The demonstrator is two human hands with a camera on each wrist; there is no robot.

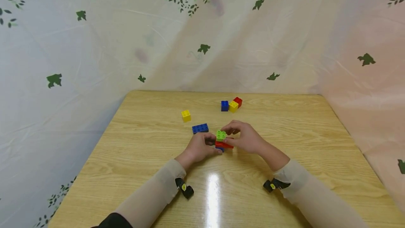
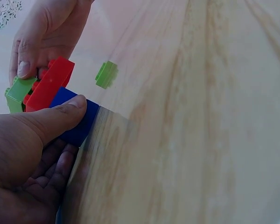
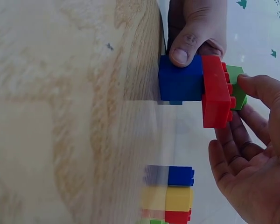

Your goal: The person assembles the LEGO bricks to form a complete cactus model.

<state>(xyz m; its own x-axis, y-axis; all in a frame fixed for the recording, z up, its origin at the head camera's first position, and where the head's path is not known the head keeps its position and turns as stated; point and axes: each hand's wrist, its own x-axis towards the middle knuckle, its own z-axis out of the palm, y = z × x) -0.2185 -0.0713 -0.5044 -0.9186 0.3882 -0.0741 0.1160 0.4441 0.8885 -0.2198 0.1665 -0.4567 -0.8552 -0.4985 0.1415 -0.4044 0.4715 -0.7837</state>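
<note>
A small stack of toy building bricks stands on the table between the two hands. Its bottom is a blue brick (image 3: 179,81), gripped by my left hand (image 1: 197,147) with the thumb on one side and fingers on the other. A longer red brick (image 3: 214,93) lies across it and sticks out to the right in the head view. On the red brick's studs sits a light green brick (image 1: 220,135), at its left end. My right hand (image 1: 248,138) pinches this green brick between thumb and fingertips, its other fingers loosely bent.
Just beyond my left hand lies a long blue brick (image 1: 200,128). A yellow brick (image 1: 186,115) is farther back. Blue (image 1: 224,106), yellow (image 1: 233,106) and red (image 1: 238,101) bricks cluster near the table's far edge. Another green brick (image 2: 106,74) shows in the left wrist view.
</note>
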